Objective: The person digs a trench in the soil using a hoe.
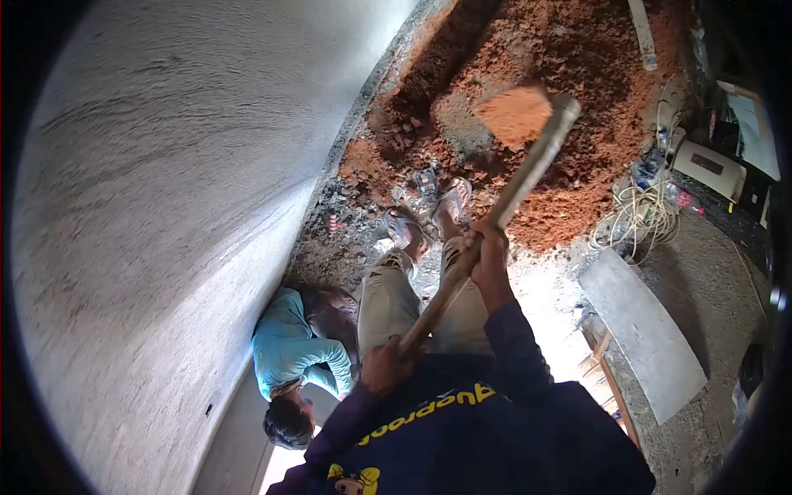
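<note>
Both my hands are wrapped around the wooden handle of a hoe (528, 177). My left hand (384, 369) grips the lower end close to my body, while my right hand (488, 246) holds the shaft further up. The hoe's wide blade (516, 115), reddish with soil and slightly blurred, is raised in front of me at the far end of the handle. Beyond and beneath it spreads loose red soil (569, 202). My feet in sandals (452, 200) stand at the near edge of this soil.
Another person in a blue shirt (289, 342) crouches at my left against the pale wall (181, 206). At right lie a coiled cable (635, 219), a grey sheet (643, 334) and a beige box-like device (709, 169). A narrow strip (642, 33) rests on the far soil.
</note>
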`<move>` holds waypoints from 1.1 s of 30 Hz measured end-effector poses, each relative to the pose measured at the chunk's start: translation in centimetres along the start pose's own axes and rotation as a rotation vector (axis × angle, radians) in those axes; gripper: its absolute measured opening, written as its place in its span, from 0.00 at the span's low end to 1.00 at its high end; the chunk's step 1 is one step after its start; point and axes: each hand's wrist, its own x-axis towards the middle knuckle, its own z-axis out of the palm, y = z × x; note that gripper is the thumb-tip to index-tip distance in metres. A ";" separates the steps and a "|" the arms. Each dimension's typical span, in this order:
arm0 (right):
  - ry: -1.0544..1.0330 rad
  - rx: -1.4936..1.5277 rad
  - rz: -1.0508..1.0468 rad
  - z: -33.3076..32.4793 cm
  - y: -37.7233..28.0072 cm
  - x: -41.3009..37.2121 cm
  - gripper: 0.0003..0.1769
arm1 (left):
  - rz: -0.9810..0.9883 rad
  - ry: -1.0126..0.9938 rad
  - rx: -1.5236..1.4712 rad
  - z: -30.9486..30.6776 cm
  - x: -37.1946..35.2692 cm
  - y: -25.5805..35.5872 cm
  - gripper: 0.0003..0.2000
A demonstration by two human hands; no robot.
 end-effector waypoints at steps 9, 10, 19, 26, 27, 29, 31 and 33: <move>0.008 -0.766 -0.558 3.5 -4.1 8.0 0.07 | 0.137 0.186 -0.185 6.6 12.7 -2.5 0.18; 0.030 -0.823 -0.742 4.3 -5.9 8.6 0.06 | 0.255 0.146 -0.216 5.8 16.4 -1.6 0.17; -0.245 -0.890 -1.305 12.5 -2.7 32.0 0.08 | 0.564 0.193 -0.208 -2.0 48.5 -6.1 0.17; -0.227 -0.568 0.020 2.7 34.7 44.0 0.11 | -0.401 -0.157 0.000 7.0 31.1 -22.2 0.27; -0.169 -0.491 0.075 3.2 33.2 42.3 0.10 | -0.453 -0.170 -0.169 5.8 31.0 -20.4 0.25; -0.042 -0.327 0.168 4.3 30.1 38.8 0.08 | -0.509 -0.234 -0.337 6.5 28.6 -19.0 0.23; 0.061 -0.578 0.137 6.1 29.3 37.2 0.07 | -0.361 -0.124 -0.394 8.4 27.7 -20.0 0.23; -0.264 -0.450 0.163 1.9 31.3 39.2 0.08 | -0.470 -0.302 -0.239 9.0 28.4 -20.1 0.25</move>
